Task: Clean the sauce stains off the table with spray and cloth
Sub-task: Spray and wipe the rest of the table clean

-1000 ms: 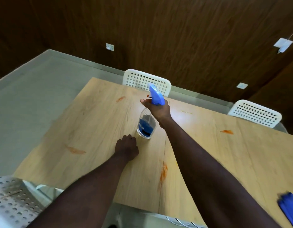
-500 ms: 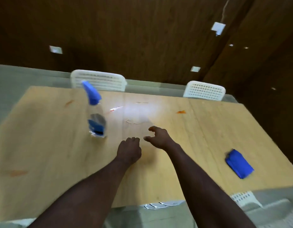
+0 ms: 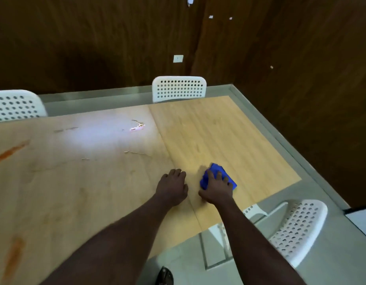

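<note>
Right of centre in the frame, my right hand (image 3: 216, 189) lay on the blue cloth (image 3: 217, 168), fingers spread over it and, as far as the blur showed, flat rather than curled: pressing, not gripping. That soft, folded rectangle sat on the pale wood-grain table (image 3: 219, 130), its long axis running from upper left to lower right. My left hand (image 3: 171, 188) rested palm down just beside it, relaxed and holding nothing. Orange sauce streaks (image 3: 10, 151) smeared the tabletop's far left; white perforated plastic chairs (image 3: 179, 89) stood around.
</note>
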